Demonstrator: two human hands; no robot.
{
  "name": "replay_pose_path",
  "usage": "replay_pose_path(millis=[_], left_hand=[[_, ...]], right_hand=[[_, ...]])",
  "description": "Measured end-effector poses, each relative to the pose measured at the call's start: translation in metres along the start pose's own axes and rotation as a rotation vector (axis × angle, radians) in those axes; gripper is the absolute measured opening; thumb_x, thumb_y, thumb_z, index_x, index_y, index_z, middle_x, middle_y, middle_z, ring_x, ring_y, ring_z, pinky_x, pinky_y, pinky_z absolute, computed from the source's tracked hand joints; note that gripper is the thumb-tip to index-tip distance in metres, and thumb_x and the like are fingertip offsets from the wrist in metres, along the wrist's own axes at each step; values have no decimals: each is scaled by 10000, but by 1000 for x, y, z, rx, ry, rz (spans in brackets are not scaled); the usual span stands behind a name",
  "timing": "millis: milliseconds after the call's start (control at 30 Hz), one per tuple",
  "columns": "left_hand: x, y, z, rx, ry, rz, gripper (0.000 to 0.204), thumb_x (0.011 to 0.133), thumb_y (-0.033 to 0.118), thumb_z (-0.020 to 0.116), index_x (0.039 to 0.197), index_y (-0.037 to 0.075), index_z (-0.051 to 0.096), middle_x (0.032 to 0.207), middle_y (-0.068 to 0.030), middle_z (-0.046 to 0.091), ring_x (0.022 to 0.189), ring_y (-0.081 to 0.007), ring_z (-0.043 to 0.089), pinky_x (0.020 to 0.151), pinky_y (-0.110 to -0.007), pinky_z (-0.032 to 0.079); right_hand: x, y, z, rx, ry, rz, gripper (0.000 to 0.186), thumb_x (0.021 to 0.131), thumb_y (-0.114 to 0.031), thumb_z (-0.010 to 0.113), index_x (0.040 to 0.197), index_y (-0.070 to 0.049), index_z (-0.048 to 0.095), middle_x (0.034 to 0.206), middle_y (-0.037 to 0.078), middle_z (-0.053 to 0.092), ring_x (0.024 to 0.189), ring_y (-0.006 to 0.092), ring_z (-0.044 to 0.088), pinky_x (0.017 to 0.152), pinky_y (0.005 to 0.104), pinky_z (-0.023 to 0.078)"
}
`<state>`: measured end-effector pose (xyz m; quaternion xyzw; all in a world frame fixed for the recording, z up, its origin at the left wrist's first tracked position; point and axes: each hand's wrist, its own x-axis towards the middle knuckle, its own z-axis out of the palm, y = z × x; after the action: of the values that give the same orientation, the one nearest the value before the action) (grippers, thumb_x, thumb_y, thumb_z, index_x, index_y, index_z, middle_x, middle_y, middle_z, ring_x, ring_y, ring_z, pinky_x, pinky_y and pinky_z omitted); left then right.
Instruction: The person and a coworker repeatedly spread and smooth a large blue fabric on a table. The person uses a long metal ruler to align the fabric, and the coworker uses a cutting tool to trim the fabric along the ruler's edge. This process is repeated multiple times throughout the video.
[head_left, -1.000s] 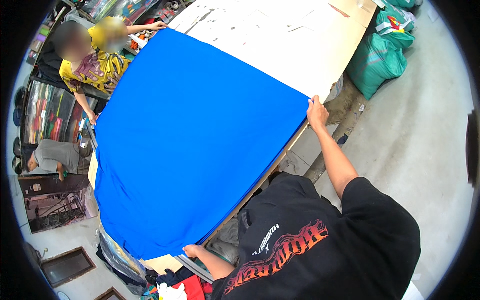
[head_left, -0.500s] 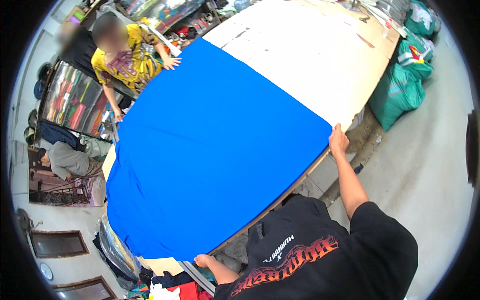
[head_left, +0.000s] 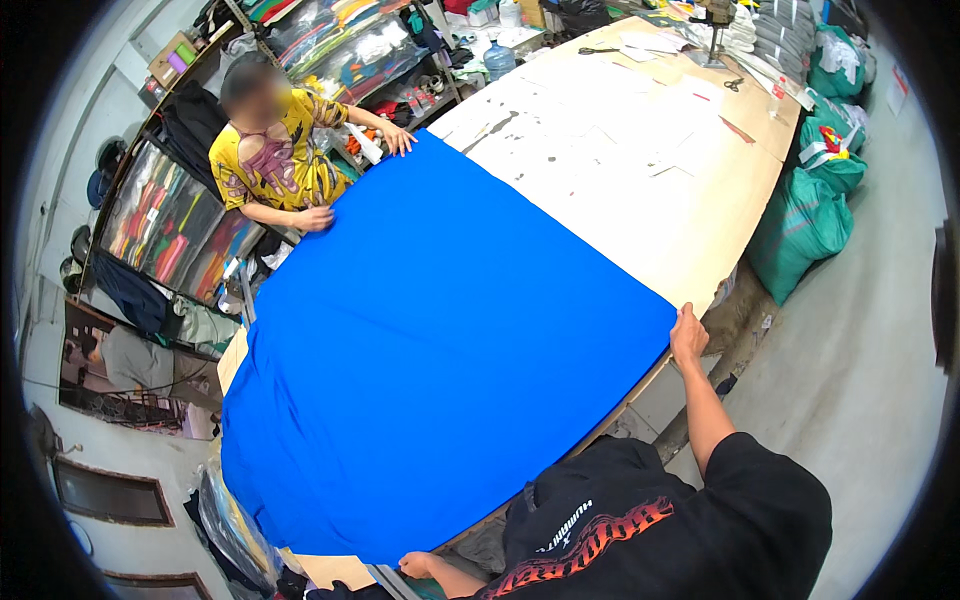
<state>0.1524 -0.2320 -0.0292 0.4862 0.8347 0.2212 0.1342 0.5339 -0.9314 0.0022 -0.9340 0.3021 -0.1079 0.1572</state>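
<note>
A large sheet of bright blue fabric (head_left: 450,340) lies spread over the table, with soft creases toward its left end. My right hand (head_left: 688,335) pinches the fabric's near right corner at the table edge, fingers closed on it. At the near left corner, my left hand (head_left: 415,565) grips the fabric's edge, though its fingertips are partly hidden. Across the table a person in a yellow patterned shirt (head_left: 290,150) rests one hand (head_left: 398,138) on the far corner. That person's other hand (head_left: 315,218) is at the far edge of the fabric.
The pale tabletop (head_left: 620,140) shows beyond the fabric, with papers and scissors (head_left: 733,85) at its far end. Green sacks (head_left: 800,230) stand on the floor at the right. Shelves of wrapped folded cloth (head_left: 165,215) line the left, behind the person.
The view has tilted up, so the table sits lower in it. The other person's lower hand has moved up along the far edge. Both my hands still hold the fabric corners.
</note>
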Motion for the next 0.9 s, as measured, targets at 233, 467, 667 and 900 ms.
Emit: replay_pose_path(millis=[233,467,667,900], left_hand=[[-33,19,5,92,329,311,361,1022,226,458,1300,47,605,1266,-185,642,1143,-393,600,974,-534,479],[-94,50,22,-55,19,912,376,1055,218,497,1360,13,576,1341,-215,617,1213,-429,575,1034,-540,438],[-132,69,50,115,-37,926,576,1138,442,350,1483,8,501,1512,-242,516,1373,-436,491,1138,-537,385],[-147,73,51,289,-53,892,605,1156,440,256,1541,13,444,1608,-232,422,1477,-431,390,1208,-543,303]], right_hand=[[2,-41,-2,-212,93,153,320,1034,-273,584,1302,-107,639,1442,169,587,1353,351,529,1014,565,454],[35,-232,-24,536,-89,-1273,554,1058,-257,572,1592,-229,427,1648,187,374,1530,453,303,1252,552,272],[78,-308,1,367,-13,-1152,581,1083,-337,526,1637,-297,351,1708,148,263,1574,375,250,1282,561,197],[99,-321,105,162,-287,-1118,552,1123,-422,398,1651,-287,312,1719,162,233,1600,371,172,1296,566,127]])
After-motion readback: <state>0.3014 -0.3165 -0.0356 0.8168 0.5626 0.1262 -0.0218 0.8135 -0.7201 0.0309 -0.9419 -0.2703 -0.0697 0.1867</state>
